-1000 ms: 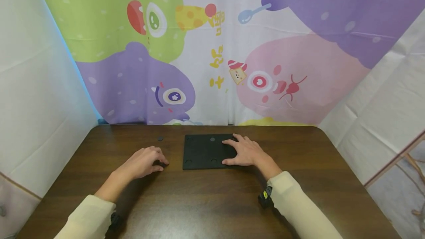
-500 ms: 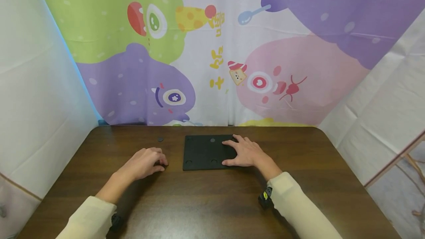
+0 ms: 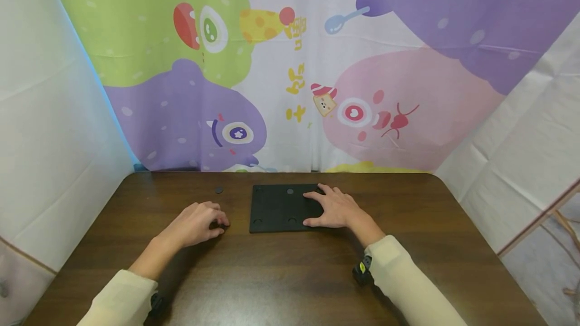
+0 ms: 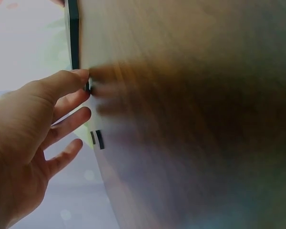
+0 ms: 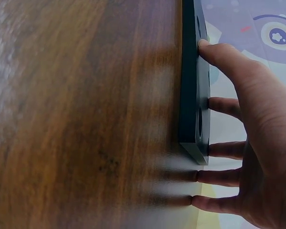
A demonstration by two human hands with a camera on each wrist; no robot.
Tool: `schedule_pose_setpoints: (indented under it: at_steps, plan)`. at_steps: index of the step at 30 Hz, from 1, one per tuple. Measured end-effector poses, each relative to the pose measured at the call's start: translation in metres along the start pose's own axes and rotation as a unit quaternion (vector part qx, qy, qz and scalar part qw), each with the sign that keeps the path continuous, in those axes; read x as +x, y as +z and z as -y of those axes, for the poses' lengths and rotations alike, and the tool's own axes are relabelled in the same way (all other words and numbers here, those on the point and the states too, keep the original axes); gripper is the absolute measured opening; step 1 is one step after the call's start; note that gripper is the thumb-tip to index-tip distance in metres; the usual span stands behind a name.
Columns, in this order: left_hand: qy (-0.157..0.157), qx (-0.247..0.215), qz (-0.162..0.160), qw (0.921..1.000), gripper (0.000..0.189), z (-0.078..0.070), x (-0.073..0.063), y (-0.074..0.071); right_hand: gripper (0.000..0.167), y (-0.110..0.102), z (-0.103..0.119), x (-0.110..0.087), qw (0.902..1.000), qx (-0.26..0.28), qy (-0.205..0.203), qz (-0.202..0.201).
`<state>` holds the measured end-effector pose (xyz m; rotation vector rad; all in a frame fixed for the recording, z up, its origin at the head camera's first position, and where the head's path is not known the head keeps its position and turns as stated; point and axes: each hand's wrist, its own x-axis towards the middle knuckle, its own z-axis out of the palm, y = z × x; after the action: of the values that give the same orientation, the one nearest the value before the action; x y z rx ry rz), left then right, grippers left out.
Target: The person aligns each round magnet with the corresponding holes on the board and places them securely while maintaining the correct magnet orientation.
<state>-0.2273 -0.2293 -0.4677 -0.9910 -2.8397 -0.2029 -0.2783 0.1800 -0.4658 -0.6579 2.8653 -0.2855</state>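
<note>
A flat black board (image 3: 274, 208) with round recesses lies on the wooden table; a small grey disc (image 3: 290, 191) sits in its far middle recess. My right hand (image 3: 337, 209) rests spread over the board's right end, thumb and index on its top and the outer fingers reaching past its edge to the table in the right wrist view. Left of the board, my left hand (image 3: 197, 223) is low over the table, thumb and index pinching a small dark piece (image 4: 87, 88), mostly hidden by the fingertips. Behind that hand lies another dark disc (image 3: 219, 190).
The brown table (image 3: 281, 275) ends at the back against a patterned curtain (image 3: 290, 140). White cloth walls (image 3: 59, 114) rise at both sides. Each wrist carries a small black camera, the right one (image 3: 362, 268) with a yellow-green mark.
Over the last second my left fingers have shifted very slightly left. The right hand and board hold their places.
</note>
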Motion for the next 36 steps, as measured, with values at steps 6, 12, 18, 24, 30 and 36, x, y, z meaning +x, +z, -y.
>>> schedule_pose_setpoints:
  at_steps: [6,12,18,24,30,36]
  plan:
    - [-0.001,-0.005,0.002,1.0000,0.013,0.000,0.000,0.000,0.086,0.000,0.001,0.000,1.0000,0.001,0.000,-0.001]
    - [0.001,-0.008,-0.003,1.0000,0.013,-0.001,0.001,0.000,0.085,0.000,0.000,0.001,1.0000,0.001,-0.001,-0.003]
    - [0.000,-0.007,-0.001,1.0000,0.013,-0.004,0.003,-0.005,0.086,0.000,0.000,0.000,1.0000,-0.001,-0.003,-0.002]
    - [0.008,-0.011,-0.010,0.9999,0.013,-0.001,0.005,-0.005,0.085,-0.004,0.001,-0.001,1.0000,0.005,-0.003,0.004]
    - [0.043,-0.019,-0.043,0.9980,0.015,0.007,0.005,0.001,0.086,-0.005,0.001,-0.001,0.9999,0.005,-0.003,0.010]
    - [0.013,-0.016,-0.016,0.9997,0.014,-0.002,0.008,-0.005,0.087,-0.005,0.001,-0.001,0.9998,0.009,-0.005,0.017]
